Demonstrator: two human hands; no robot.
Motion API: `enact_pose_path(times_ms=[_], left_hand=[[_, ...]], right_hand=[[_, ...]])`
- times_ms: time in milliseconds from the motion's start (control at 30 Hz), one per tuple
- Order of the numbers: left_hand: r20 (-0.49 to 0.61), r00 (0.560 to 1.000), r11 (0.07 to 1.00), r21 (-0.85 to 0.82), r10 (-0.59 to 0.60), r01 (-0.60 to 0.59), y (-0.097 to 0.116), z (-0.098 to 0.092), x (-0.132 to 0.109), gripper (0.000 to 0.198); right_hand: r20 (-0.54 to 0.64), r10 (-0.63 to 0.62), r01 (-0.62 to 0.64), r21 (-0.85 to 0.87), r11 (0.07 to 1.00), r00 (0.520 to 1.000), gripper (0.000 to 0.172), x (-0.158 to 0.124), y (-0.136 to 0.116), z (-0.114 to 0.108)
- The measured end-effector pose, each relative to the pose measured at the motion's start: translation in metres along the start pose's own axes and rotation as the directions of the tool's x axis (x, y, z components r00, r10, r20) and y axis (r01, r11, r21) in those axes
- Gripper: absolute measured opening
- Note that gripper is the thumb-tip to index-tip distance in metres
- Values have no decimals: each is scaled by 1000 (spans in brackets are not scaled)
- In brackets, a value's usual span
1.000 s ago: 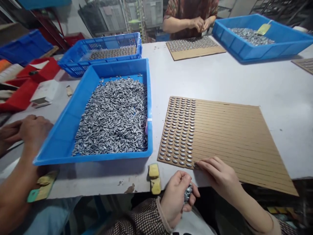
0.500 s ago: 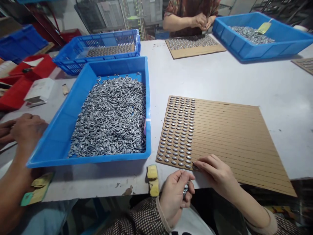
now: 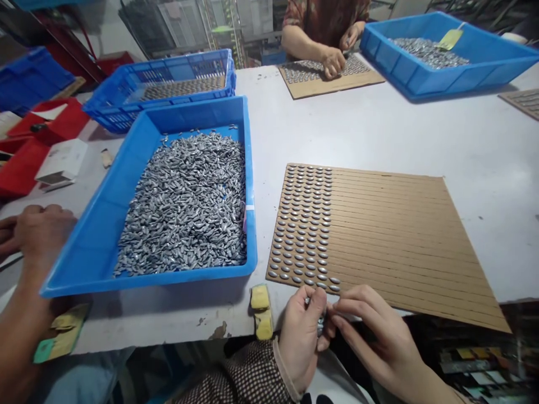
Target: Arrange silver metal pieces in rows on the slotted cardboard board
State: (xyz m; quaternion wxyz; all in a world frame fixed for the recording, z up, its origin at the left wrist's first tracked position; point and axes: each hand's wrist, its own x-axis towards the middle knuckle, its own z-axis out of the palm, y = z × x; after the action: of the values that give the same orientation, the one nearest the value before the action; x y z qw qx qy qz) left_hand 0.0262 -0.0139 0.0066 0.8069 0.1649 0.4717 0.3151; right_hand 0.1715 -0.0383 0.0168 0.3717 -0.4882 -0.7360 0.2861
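A slotted cardboard sheet (image 3: 400, 235) lies on the white table, its left columns filled with small oval metal pieces (image 3: 305, 224). My left hand (image 3: 301, 336) is cupped at the table's near edge, closed on a handful of the metal pieces. My right hand (image 3: 370, 331) has its fingertips pinched against the left hand, right at that handful, just below the sheet's near left corner. A blue tray (image 3: 105, 247) heaped with loose metal pieces (image 3: 189, 202) stands to the left of the sheet.
Another person's hand (image 3: 37, 230) rests at the left by the tray. Across the table a person (image 3: 328, 33) works at a second cardboard sheet (image 3: 337, 84) beside a blue tray (image 3: 446, 73). A blue crate (image 3: 160, 84) and red boxes (image 3: 25, 157) stand at the far left. Yellow pads (image 3: 261, 308) sit at the edge.
My right hand has left the sheet's near left corner, where one more piece now lies, and drawn back to meet my left hand at the table edge.
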Motion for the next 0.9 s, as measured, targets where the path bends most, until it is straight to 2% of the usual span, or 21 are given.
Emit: enact_pose_path(times_ms=[100,200,400,500,600,667,767,900], left_hand=[[2,1000,998,-48,27,-27,-2,1,-1,39],[-5,1000,995,-99,2,-2,-4,3,-2,40],[-18,1000,988,-151,-23,20,-2,4,-1,39],[-1,996,977,-194,-86,84,9,3,-3,34],[-56,993,962,-260,-100,82,18,-1,-6,32],[-71,988,959,-262,-135,112,19,-4,-7,31],[-32,974,952,-218,-225,213,15,-7,-6,25],[21,980,965,-174,-196,197,11,-6,-6,17]], right_hand=[[-4,5,-6,-78,997,1000,19,2,-1,5],[-37,-16,10,-152,988,999,16,4,-1,13],[-96,-226,194,-266,944,969,34,4,1,13],[-118,-182,147,-259,955,976,34,4,17,3],[-113,-97,63,-275,959,989,30,6,40,-5],[-58,-84,64,-287,956,995,26,9,53,-7],[15,-94,94,-328,940,995,23,14,64,-6],[31,-104,108,-396,912,994,24,18,67,-4]])
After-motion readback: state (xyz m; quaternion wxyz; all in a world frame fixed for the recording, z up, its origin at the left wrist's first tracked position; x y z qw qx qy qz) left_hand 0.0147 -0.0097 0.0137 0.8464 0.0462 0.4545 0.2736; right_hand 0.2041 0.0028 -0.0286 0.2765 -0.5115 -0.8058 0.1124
